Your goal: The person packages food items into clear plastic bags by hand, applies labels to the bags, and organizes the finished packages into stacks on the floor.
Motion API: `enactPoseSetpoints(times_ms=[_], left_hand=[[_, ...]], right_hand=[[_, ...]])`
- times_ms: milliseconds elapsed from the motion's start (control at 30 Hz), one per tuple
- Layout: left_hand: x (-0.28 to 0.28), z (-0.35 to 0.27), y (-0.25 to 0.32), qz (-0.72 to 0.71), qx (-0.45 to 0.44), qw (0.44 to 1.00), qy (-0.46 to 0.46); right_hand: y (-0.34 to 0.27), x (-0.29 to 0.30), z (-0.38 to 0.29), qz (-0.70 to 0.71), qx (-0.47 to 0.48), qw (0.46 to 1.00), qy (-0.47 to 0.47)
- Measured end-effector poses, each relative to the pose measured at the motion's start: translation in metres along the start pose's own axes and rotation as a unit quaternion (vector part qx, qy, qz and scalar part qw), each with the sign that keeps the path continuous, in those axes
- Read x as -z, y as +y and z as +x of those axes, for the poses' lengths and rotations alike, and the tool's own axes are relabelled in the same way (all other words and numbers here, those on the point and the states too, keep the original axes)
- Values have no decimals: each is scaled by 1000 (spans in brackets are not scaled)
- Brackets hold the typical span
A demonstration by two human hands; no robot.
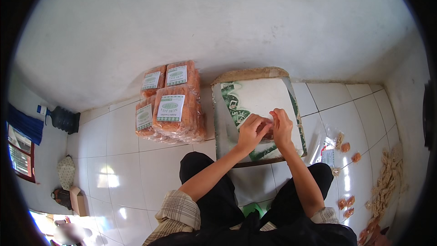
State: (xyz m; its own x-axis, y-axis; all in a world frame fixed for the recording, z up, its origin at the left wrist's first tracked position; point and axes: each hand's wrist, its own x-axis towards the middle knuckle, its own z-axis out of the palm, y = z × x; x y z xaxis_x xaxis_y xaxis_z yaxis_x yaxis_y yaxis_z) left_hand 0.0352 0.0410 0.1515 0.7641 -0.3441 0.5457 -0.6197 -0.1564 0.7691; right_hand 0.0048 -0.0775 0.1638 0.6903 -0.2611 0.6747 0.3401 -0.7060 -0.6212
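Both of my hands are close together over a low table with a white and green printed top (pixel 263 97). My left hand (pixel 253 130) has its thumb and fingers pinched at a small clear plastic packet (pixel 267 136) with reddish-brown contents. My right hand (pixel 282 126) pinches at the packet's upper end, its fingertips beside those of the left. The packet is mostly hidden behind the fingers. To the left of the table stand stacked clear bags of orange-brown snacks (pixel 174 109), each top bag bearing a green and white label.
Plastic sleeves with labels (pixel 327 154) and small orange-brown packets (pixel 345 147) lie on the tiled floor at right. A long heap of small pale packets (pixel 384 181) lies by the right wall. A water gallon bottle (pixel 65 119) and an open cardboard box (pixel 78 201) are far left.
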Motion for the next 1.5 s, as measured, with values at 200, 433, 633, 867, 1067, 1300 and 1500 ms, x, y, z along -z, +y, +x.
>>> enactPoseSetpoints(times_ms=[200,433,633,867,1067,1300,1500], left_hand=[[-2,1,-2,17,-1,1000,5],[-4,2,4,-49,16,999,11],[-8,-3,8,9,34,999,20],[-13,-1,2,-5,32,999,39],[-11,11,0,-14,91,995,25],[-16,10,-6,-30,86,995,45],[-19,-8,-13,-157,131,978,36]], right_hand=[[-14,7,7,50,-138,989,-15],[-1,4,-5,-25,-77,997,-1],[4,0,-10,-29,-54,998,24],[-8,6,4,0,-234,972,-14],[-5,49,0,-42,-114,986,115],[-18,33,-35,-145,52,985,-77],[-10,27,-38,-111,29,990,-78]])
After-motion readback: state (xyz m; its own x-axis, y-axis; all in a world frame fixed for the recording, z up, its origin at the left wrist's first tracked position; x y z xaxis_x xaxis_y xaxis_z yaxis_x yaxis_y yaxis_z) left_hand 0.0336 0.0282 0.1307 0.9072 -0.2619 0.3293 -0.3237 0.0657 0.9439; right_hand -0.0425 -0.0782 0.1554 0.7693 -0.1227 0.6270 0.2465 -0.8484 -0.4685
